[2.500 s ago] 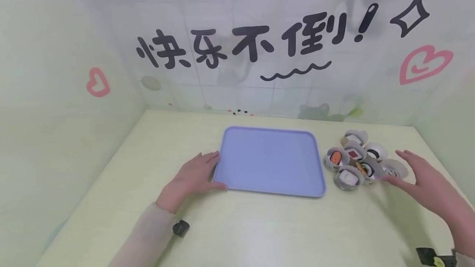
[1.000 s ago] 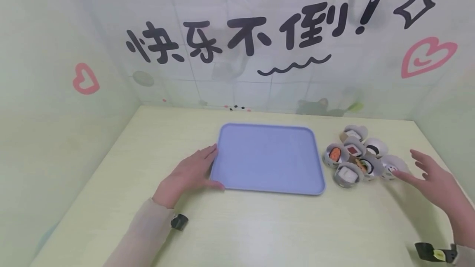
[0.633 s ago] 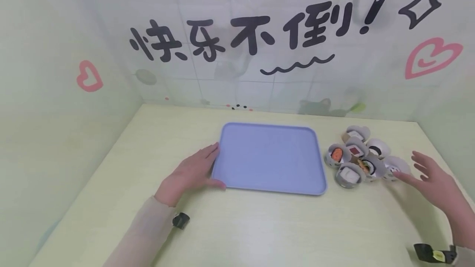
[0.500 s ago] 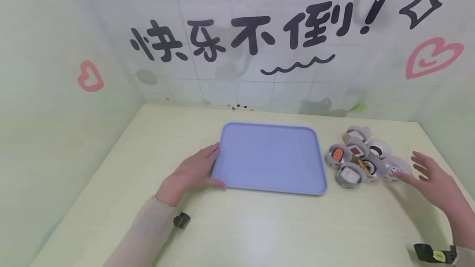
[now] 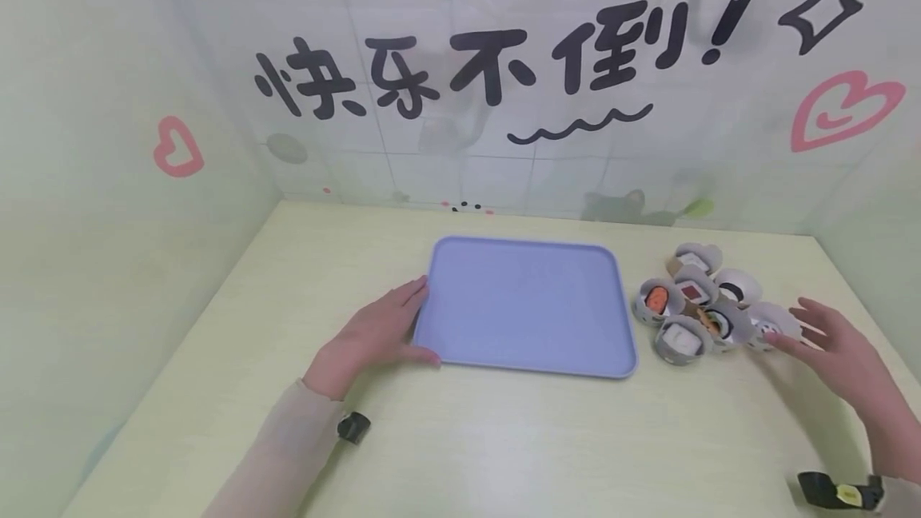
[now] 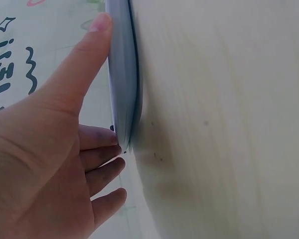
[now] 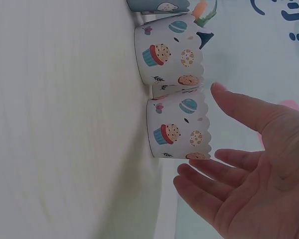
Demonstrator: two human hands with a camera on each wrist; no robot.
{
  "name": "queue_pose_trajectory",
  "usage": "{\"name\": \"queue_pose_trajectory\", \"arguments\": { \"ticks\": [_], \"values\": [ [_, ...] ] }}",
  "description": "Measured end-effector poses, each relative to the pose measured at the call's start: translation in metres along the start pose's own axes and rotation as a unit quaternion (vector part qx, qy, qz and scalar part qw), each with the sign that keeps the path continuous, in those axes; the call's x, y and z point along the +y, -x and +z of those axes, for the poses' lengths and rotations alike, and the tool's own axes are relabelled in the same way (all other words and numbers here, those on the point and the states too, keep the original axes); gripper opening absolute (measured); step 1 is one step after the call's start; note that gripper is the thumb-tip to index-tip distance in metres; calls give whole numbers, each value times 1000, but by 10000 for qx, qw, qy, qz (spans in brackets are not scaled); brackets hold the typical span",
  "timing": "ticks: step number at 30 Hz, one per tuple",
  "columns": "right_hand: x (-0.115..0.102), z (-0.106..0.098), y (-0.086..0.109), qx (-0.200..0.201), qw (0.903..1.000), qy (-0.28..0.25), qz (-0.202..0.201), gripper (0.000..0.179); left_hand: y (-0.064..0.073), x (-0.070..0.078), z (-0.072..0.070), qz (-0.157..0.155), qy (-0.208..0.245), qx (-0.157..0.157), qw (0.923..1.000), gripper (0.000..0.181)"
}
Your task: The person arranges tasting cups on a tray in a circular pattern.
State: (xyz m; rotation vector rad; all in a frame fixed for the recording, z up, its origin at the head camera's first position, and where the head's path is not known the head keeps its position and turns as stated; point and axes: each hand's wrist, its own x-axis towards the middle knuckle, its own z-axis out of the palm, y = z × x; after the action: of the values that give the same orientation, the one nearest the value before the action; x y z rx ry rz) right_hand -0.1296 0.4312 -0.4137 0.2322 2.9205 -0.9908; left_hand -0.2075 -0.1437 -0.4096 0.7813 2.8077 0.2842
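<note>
A blue rectangular tray [image 5: 525, 306] lies flat on the table in the head view. Against its left edge rests my left hand [image 5: 367, 342], thumb at the near left corner and the other fingers relaxed along the side. My right hand [image 5: 838, 350] hovers at the rightmost paper baking cup [image 5: 770, 324], thumb and fingers spread around its rim. In the right wrist view this cup [image 7: 179, 127] stands upright with printed cupcakes, and the hand holds nothing. What lies inside it is partly hidden by the thumb in the head view.
Several more paper cups crowd beside the tray's right edge. One holds an orange piece [image 5: 656, 300], one a white block [image 5: 679, 340], another a piece with a dark red square [image 5: 691, 291]. A printed backdrop [image 5: 468, 174] closes off the table's rear.
My right hand has shifted right along the rightmost cup, then moved slightly left, its fingers now nearer the rim. The left hand stays at the tray. The head view has tilted slightly.
</note>
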Motion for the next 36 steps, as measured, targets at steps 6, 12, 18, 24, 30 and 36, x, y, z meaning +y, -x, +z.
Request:
{"name": "queue_pose_trajectory", "arguments": {
  "ticks": [6,12,18,24,30,36],
  "values": [
    [1,2,-3,-41,10000,12,70,87,1,-1,1,6,-2,40,10000,117],
    [3,3,-3,-36,10000,16,38,84,0,0,1,5,-20,41,10000,117],
    [-1,3,-3,-62,9997,193,124,80,0,0,1,-21,-13,39,10000,117],
    [-2,3,-3,-44,9996,244,110,79,0,-1,2,-60,34,30,10000,118],
    [0,3,-3,-20,9997,213,117,79,0,-1,3,-74,74,16,9999,118],
    [2,4,-3,44,9999,124,90,79,1,0,2,-65,68,21,10000,118]
  ]
}}
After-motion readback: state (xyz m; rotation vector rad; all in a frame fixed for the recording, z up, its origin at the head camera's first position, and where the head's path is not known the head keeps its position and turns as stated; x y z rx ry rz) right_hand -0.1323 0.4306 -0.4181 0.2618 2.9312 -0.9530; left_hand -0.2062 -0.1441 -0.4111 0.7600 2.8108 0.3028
